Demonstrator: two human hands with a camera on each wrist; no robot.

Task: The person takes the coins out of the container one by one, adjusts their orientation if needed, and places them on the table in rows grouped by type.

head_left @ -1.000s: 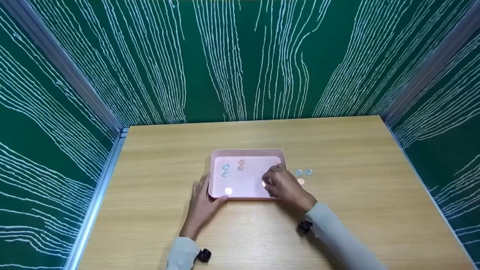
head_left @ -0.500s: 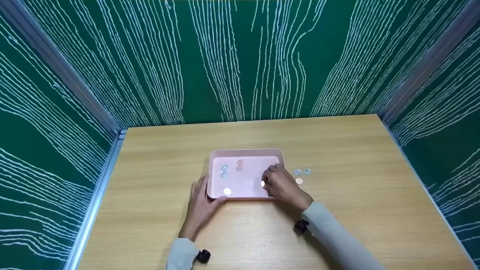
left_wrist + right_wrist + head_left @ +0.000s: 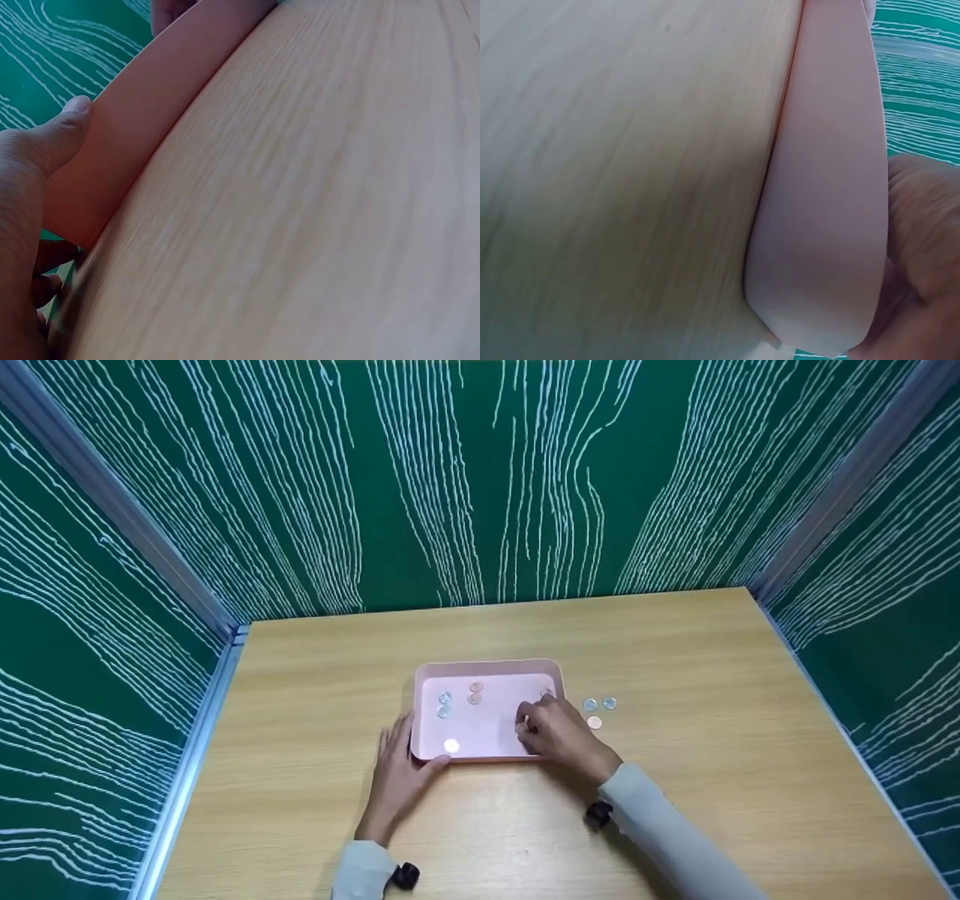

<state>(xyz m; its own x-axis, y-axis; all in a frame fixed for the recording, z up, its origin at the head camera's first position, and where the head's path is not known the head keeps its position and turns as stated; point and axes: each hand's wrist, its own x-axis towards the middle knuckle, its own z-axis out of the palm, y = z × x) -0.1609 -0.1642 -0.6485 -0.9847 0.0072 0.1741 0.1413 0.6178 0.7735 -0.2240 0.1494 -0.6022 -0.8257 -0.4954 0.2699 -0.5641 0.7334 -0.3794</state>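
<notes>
A shallow pink tray (image 3: 491, 666) lies on the wooden table. My left hand (image 3: 399, 780) holds its near-left corner, thumb at the near rim and fingers along the left side; the left wrist view shows the thumb (image 3: 71, 131) on the wall. Over the tray's right part, my right hand (image 3: 559, 729) has curled fingers and pinches a small coin (image 3: 520, 728), partly hidden by them. Another coin (image 3: 547, 692) shows just beyond its knuckles. Inside at the left are two silvery coins (image 3: 444, 711) and two copper-coloured coins (image 3: 475, 699). A bright white round spot (image 3: 451, 745) shows near the front.
Right of the tray, two silvery coins (image 3: 610, 703) and a copper-coloured coin (image 3: 594, 722) lie on the table (image 3: 675, 660). Green panels (image 3: 420, 510) with white wavy lines stand at the back and both sides. Each wrist wears a small black device (image 3: 598, 814).
The head view has shifted slightly. My right fingers have moved a little over the coin, which shows less brightly, and the coin beyond the knuckles is more exposed. My left hand keeps its place.
</notes>
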